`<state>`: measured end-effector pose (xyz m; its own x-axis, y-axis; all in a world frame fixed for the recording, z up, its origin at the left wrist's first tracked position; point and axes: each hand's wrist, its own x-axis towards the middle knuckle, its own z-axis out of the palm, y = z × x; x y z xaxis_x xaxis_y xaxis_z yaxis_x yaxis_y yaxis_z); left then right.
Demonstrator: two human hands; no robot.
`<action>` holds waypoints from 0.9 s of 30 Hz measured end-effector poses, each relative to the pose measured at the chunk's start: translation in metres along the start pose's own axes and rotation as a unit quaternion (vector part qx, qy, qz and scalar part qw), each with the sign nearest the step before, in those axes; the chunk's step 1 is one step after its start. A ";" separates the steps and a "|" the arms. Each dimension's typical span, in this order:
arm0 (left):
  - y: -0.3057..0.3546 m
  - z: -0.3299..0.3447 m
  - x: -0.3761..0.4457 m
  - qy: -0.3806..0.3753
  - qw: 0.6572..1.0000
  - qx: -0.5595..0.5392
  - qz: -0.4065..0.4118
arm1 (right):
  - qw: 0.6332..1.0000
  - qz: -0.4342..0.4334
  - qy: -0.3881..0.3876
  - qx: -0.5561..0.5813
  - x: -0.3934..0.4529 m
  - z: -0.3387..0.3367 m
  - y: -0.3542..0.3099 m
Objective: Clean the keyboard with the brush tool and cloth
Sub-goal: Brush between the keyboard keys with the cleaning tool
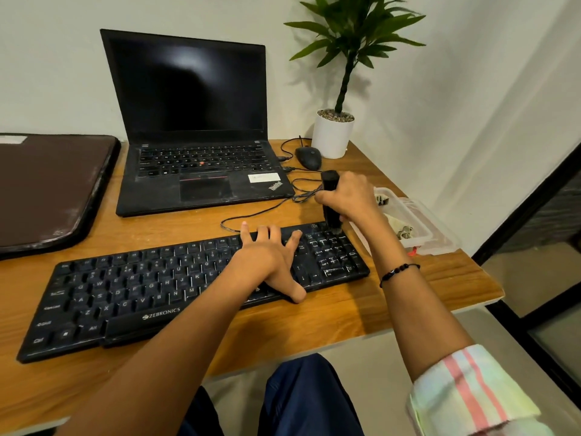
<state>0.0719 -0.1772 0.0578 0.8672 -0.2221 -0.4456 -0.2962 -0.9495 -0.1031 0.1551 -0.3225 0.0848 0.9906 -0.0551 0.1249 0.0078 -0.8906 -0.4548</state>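
A black keyboard (132,291) lies slanted across the wooden desk (314,322), dusty on its number pad. My right hand (349,196) grips a black brush tool (330,196) held upright, its bristles down on the top keys of the number pad at the keyboard's far right corner. My left hand (270,262) rests flat on the keys just left of the number pad, fingers spread and thumb at the front edge. A crumpled cloth (401,228) lies in a clear plastic tray (437,237) to the right of the keyboard.
An open black laptop (195,136) stands behind the keyboard. A black mouse (308,157) and loose cables (261,212) lie beside it. A potted plant (333,133) stands at the back right corner. A dark pad (47,190) covers the left. The desk edge is close on the right.
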 end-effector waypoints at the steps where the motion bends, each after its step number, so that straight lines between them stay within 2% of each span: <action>1: 0.000 0.000 0.000 -0.001 1.000 -0.001 0.001 | 1.000 0.002 -0.014 0.019 -0.001 -0.001 -0.001; 5: 0.000 0.000 0.000 0.000 1.000 -0.002 0.002 | 0.998 -0.024 0.046 0.019 -0.008 0.007 -0.006; 7: 0.000 0.000 0.000 -0.001 1.000 -0.003 0.001 | 0.999 -0.025 0.001 0.026 -0.014 0.007 -0.010; 9: 0.000 -0.001 -0.001 -0.003 1.000 0.000 0.001 | 0.992 0.007 -0.083 0.093 -0.017 0.004 -0.015; 10: 0.000 -0.001 -0.002 -0.004 1.000 0.001 0.002 | 0.988 0.022 -0.098 0.114 -0.019 0.003 -0.017; 12: 0.001 -0.001 -0.001 -0.002 1.000 0.001 0.001 | 0.992 0.032 -0.073 0.100 -0.022 0.004 -0.016; 15: 0.001 0.000 -0.001 -0.001 1.000 -0.001 -0.002 | 1.000 0.001 0.012 0.003 -0.024 0.003 -0.015; 17: 0.002 -0.001 -0.001 -0.002 1.000 0.001 -0.003 | 0.999 -0.027 0.032 0.033 -0.029 0.004 -0.017; 19: 0.002 -0.001 0.000 -0.004 1.000 0.002 -0.004 | 0.995 -0.014 -0.009 0.099 -0.037 0.003 -0.018; 22: 0.001 -0.001 0.000 -0.005 1.000 0.000 -0.002 | 0.994 0.017 -0.087 0.069 -0.044 -0.006 -0.019; 24: 0.001 -0.001 0.000 -0.003 1.000 -0.002 -0.003 | 0.995 0.003 -0.058 0.087 -0.043 -0.006 -0.018; 27: 0.000 -0.001 -0.001 -0.005 1.000 -0.001 -0.004 | 0.989 -0.056 0.041 0.132 -0.048 0.009 -0.014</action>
<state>0.0712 -0.1773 0.0590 0.8653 -0.2129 -0.4538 -0.2888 -0.9517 -0.1041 0.1088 -0.3037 0.0774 0.9670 -0.0084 0.2545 0.1638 -0.7446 -0.6471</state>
